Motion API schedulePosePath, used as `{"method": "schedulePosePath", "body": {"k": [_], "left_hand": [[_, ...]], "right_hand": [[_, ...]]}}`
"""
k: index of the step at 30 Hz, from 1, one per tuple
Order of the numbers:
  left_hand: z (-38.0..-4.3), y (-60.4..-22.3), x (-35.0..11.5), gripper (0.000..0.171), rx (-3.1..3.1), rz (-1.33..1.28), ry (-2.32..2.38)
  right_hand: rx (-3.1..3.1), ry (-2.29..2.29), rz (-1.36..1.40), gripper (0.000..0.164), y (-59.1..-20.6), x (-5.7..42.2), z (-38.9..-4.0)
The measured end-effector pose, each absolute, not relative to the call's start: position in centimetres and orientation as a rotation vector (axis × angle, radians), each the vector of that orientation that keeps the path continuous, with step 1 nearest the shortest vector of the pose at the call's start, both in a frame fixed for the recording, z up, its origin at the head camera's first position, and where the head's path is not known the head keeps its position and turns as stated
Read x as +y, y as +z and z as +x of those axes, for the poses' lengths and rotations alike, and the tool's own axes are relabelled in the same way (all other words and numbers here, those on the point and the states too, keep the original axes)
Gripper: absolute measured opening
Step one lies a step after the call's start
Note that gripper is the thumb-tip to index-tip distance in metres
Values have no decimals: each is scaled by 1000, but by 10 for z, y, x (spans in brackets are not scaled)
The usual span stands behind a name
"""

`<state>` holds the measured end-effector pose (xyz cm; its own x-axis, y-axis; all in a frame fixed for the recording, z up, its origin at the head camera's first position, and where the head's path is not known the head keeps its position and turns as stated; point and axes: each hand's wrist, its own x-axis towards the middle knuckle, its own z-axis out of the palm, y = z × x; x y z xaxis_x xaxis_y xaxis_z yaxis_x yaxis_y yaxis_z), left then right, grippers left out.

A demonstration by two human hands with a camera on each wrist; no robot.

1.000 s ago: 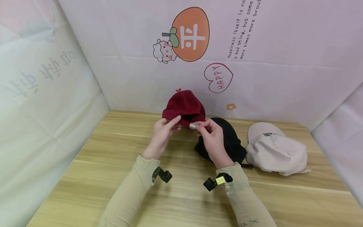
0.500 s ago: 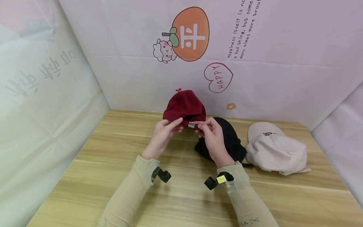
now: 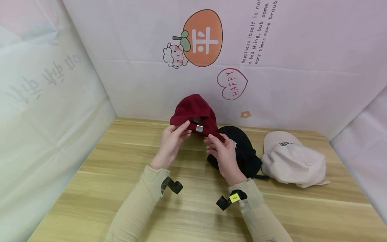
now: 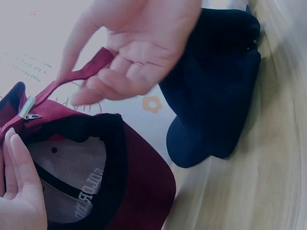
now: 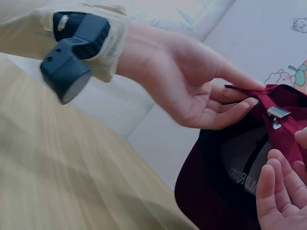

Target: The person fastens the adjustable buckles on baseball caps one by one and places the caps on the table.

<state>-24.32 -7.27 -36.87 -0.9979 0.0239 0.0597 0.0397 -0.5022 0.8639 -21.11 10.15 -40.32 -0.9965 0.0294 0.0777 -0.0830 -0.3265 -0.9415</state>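
Note:
A dark red baseball cap (image 3: 193, 107) is held up at the back of the table, its rear opening facing me. My left hand (image 3: 169, 143) pinches the cap's edge left of the opening, thumb on top. Across the back strap sits a silver buckle (image 3: 199, 128), seen closer in the left wrist view as an open-sided metal clasp (image 4: 27, 108). My right hand (image 3: 225, 156) holds the loose end of the strap (image 4: 91, 67), stretched out right of the buckle. Inside the cap, pale lettering (image 4: 91, 191) shows on the lining side.
A black cap (image 3: 242, 151) lies just behind and right of my right hand. Farther right rests a beige cap (image 3: 293, 158) with dark lettering. The wooden table (image 3: 121, 188) meets a printed white cloth wall (image 3: 145, 90) right behind the red cap.
The buckle has shifted left along the strap, and more of the strap's loose end now sticks out to its right. My right hand has moved slightly down with that end; my left keeps its hold.

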Motion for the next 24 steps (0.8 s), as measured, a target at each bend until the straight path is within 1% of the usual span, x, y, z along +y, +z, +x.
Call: {"method": "schedulePosePath", "body": {"k": [6, 15, 24], "left_hand": [[-242, -364, -74, 19, -1540, -125, -2722], [-238, -365, -73, 18, -1533, -148, -2765], [-236, -367, -71, 20, -1552, -194, -2781]], "right_hand": [[-1888, 2552, 83, 41, -415, 92, -211], [-2040, 2526, 168, 31, -430, 81, -220], [-2034, 2505, 306, 40, -421, 74, -226]]}}
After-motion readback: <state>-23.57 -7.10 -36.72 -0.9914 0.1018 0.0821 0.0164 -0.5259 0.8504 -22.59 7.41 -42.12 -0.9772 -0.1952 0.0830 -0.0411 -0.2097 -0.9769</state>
